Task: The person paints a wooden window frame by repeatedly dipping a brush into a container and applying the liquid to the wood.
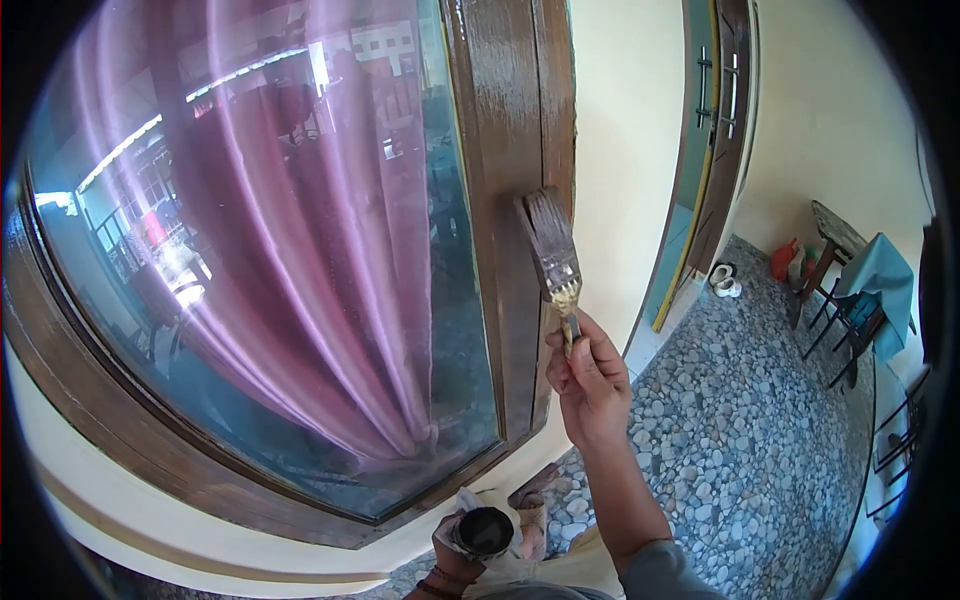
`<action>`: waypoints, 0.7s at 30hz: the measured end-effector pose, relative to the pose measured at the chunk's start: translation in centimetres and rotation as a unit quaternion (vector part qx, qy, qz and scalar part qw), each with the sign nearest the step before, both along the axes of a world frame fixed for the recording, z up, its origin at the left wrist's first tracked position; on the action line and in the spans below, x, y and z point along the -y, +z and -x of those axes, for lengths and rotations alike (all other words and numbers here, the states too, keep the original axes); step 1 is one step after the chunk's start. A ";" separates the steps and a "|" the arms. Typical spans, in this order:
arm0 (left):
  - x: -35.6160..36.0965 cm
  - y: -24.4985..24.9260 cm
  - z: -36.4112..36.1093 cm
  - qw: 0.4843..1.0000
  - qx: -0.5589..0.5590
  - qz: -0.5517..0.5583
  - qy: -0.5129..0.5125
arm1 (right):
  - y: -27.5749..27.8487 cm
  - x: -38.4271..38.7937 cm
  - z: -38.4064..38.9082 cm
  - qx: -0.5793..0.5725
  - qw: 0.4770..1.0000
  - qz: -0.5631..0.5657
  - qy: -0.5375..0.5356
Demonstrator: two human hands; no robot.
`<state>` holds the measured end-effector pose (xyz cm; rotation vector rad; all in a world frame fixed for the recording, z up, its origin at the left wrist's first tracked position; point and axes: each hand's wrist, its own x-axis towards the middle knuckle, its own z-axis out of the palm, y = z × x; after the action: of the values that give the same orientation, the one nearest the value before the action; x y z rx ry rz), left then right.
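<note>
Brush [550,235] rises above right fingers [577,352], seemingly pinched by its handle.

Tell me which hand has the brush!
The right hand. It holds the brush up by the brown window frame. The left hand is lower down and holds a cup with something dark in it.

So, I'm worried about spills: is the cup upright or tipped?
It looks upright: the left hand holds the cup, its round opening facing up towards the camera.
</note>
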<state>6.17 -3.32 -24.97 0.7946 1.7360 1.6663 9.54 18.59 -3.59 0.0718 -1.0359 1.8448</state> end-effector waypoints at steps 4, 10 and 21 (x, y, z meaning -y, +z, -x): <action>-0.3 -0.3 0.0 0.827 0.535 -0.160 0.067 | 0.7 -0.1 0.5 0.027 1.000 -0.013 -0.002; -0.2 1.0 -0.3 0.846 0.510 -0.136 0.073 | -0.2 -0.4 1.1 0.054 0.998 -0.011 -0.010; -0.2 1.4 -0.3 0.838 0.525 -0.141 0.053 | -0.9 0.1 1.1 0.094 0.995 -0.004 -0.017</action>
<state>6.44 -3.14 -23.56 -0.1698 0.7636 1.8967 8.46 18.53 -4.49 -0.1161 -1.1676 1.8424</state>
